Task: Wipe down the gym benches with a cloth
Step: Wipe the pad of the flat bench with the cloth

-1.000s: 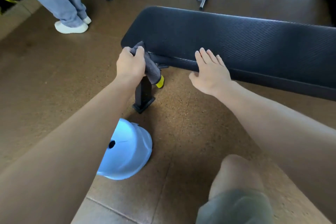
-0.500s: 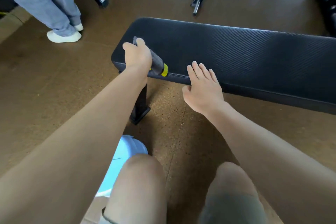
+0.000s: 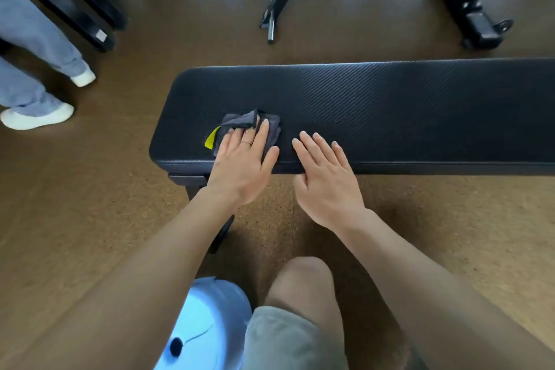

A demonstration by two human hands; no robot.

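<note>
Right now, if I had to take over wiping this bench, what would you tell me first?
Left hand: flat, fingers straight, pressing the grey cloth onto the black bench near its left end.
Right hand: open, resting on the bench's near edge, just right of the cloth, holding nothing.
Done: cannot tell from the pad how much is wiped; the cloth sits on top at the left end.
Left: the long stretch of pad to the right, then the other benches.
Mind the light blue bucket by your knee and the person standing to the left.
</note>
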